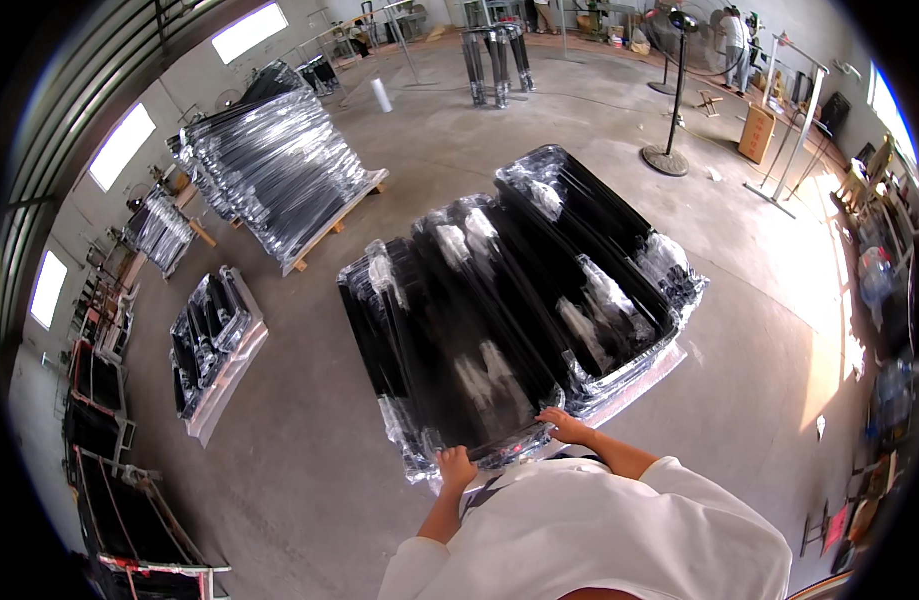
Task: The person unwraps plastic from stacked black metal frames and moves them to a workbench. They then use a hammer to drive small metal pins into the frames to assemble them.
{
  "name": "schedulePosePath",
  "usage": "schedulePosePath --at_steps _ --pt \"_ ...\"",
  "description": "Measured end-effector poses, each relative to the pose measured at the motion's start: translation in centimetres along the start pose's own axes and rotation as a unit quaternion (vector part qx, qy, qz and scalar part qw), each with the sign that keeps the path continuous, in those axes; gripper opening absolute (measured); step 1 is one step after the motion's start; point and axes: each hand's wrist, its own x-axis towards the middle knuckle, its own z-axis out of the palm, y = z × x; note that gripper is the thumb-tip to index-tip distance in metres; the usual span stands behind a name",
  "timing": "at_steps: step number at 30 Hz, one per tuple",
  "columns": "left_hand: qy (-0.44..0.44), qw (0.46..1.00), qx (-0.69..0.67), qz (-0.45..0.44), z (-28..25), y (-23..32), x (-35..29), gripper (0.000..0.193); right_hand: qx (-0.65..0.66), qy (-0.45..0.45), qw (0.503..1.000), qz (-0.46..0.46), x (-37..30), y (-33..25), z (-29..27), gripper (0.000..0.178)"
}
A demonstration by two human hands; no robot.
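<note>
In front of me lies a stack of long black frames (535, 315), their corners and ends wrapped in clear plastic film. My left hand (457, 467) is closed on the near edge of the black frame (435, 345) on the left of the stack, at its corner. Further right along that same edge, my right hand (567, 426) has its fingers curled over the rim. This frame's middle looks smeared by motion. My body hides part of the near edge, and the undersides of my fingers are out of sight.
A tall film-wrapped stack (280, 165) stands on a wooden pallet at the far left. Nearer is a lower pile of black frames (215, 335). A pedestal fan (670, 155) and a brown carton (757, 134) stand at the far right. Another person (736, 45) stands behind.
</note>
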Motion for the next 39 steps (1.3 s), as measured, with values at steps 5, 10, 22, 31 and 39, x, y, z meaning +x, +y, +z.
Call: schedulePosePath --at_steps 5,10,22,31,39 --pt "-0.007 1.0 0.003 -0.013 -0.3 0.1 -0.1 0.039 0.018 -0.001 1.0 0.001 0.4 -1.0 -0.8 0.049" --pt "-0.024 0.999 -0.024 -0.008 -0.5 -0.2 -0.3 0.035 0.021 -0.015 1.0 0.007 0.4 -0.8 -0.2 0.046" --pt "0.03 0.999 0.008 -0.01 0.6 0.4 -0.7 0.031 0.022 0.03 0.998 -0.042 0.0 0.0 -0.3 0.046" --pt "0.064 0.997 -0.016 -0.025 0.4 0.9 -0.7 0.026 0.027 -0.001 0.999 -0.027 0.3 -0.1 -1.1 0.044" --pt "-0.034 0.994 -0.061 -0.079 -2.0 1.3 -0.1 0.027 0.044 0.008 0.999 0.008 0.2 -0.3 -0.8 0.049"
